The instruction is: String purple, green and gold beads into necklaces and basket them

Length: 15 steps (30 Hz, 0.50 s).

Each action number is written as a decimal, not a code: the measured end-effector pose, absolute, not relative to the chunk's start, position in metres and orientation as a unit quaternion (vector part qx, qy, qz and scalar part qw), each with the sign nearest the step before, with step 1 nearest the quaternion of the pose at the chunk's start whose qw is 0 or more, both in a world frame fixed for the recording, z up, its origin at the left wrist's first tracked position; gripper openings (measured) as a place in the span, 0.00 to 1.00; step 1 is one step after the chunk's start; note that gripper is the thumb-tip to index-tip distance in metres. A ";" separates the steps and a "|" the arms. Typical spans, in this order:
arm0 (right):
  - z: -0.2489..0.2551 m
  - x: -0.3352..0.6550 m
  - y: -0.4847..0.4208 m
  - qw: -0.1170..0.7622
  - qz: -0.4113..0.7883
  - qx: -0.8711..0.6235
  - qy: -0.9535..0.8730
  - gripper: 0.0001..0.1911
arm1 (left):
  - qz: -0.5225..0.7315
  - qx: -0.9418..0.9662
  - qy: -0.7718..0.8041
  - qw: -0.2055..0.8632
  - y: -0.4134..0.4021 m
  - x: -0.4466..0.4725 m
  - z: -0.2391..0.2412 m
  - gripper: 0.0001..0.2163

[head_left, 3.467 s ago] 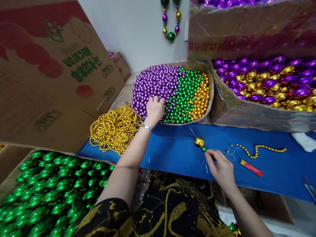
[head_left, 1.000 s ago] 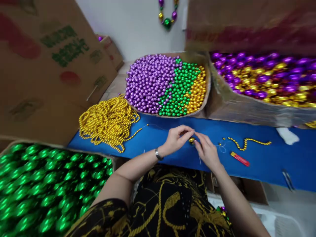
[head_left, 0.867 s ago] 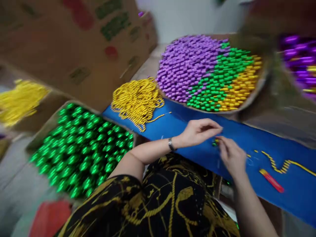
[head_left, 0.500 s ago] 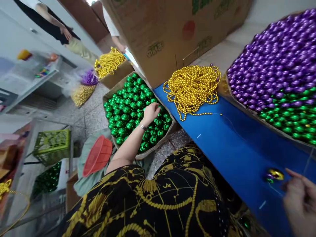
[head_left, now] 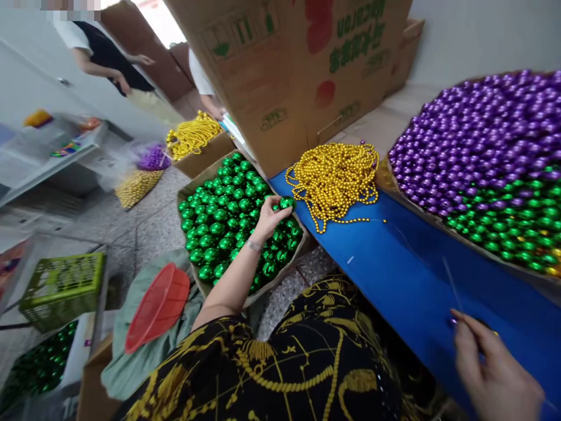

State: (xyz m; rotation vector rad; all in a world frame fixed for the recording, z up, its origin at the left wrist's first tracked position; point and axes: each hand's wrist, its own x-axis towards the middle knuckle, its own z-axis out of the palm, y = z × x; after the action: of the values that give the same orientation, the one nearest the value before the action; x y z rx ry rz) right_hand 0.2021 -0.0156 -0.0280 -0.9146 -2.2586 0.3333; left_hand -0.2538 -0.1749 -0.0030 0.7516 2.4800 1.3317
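My left hand (head_left: 268, 221) is over the open box (head_left: 195, 175) of large shiny green beads (head_left: 225, 213). Its thumb and fingers are closed around one green bead (head_left: 287, 203) near the box's right rim. At the lower right, my right hand (head_left: 493, 365) pinches a thin pale strand (head_left: 451, 280) that sticks up from its fingertips. A small purple bead (head_left: 453, 321) shows at those fingertips. What else lies behind the fingers is mostly hidden. Between the hands, a heap of gold bead strings (head_left: 335, 178) rests on the blue tabletop (head_left: 394, 280).
Small purple beads (head_left: 473, 128) and green ones fill a wide container on the right. A tall cardboard box (head_left: 289, 82) stands behind the table. On the left are a red basin (head_left: 160, 310) and a green crate (head_left: 65, 286). Another person (head_left: 111, 58) stands at upper left.
My left hand now has a green bead lifted between its fingers. My right hand has moved left and further into view; the multicoloured beads beside it are now mostly hidden. The camera view has shifted.
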 end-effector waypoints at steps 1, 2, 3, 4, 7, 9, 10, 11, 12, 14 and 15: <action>-0.023 0.196 -0.023 0.320 0.111 -0.341 -0.877 0.17 | 0.552 0.263 0.775 0.157 -0.168 -0.239 0.007 0.22; -0.019 0.191 -0.029 0.318 0.106 -0.328 -0.883 0.15 | 0.632 0.266 0.696 0.212 -0.159 -0.222 0.017 0.23; -0.017 0.187 -0.034 0.318 0.108 -0.313 -0.889 0.14 | 0.681 0.266 0.624 0.276 -0.148 -0.205 0.026 0.24; -0.015 0.184 -0.038 0.322 0.119 -0.296 -0.891 0.13 | 0.700 0.264 0.565 0.349 -0.136 -0.186 0.033 0.25; -0.013 0.182 -0.045 0.332 0.149 -0.286 -0.886 0.14 | 0.666 0.255 0.459 0.530 -0.098 -0.133 0.040 0.29; -0.010 0.185 -0.048 0.334 0.156 -0.308 -0.877 0.13 | 0.640 0.245 0.423 0.593 -0.075 -0.103 0.035 0.31; -0.008 0.187 -0.049 0.334 0.155 -0.324 -0.871 0.13 | 0.634 0.234 0.408 0.613 -0.065 -0.090 0.032 0.30; -0.007 0.190 -0.051 0.335 0.151 -0.340 -0.866 0.12 | 0.633 0.218 0.396 0.629 -0.056 -0.080 0.028 0.28; -0.005 0.192 -0.053 0.335 0.148 -0.354 -0.861 0.12 | 0.633 0.197 0.386 0.642 -0.048 -0.070 0.025 0.25; -0.004 0.197 -0.056 0.337 0.142 -0.369 -0.855 0.11 | 0.630 0.160 0.377 0.660 -0.035 -0.056 0.020 0.21; -0.004 0.199 -0.058 0.339 0.139 -0.371 -0.853 0.11 | 0.629 0.149 0.377 0.663 -0.030 -0.050 0.019 0.19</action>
State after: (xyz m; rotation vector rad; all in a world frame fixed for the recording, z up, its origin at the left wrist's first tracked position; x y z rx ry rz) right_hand 0.1993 -0.0579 -0.0037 -0.9671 -2.2222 0.3626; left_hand -0.0496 -0.0297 0.0194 0.3359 0.8517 1.4214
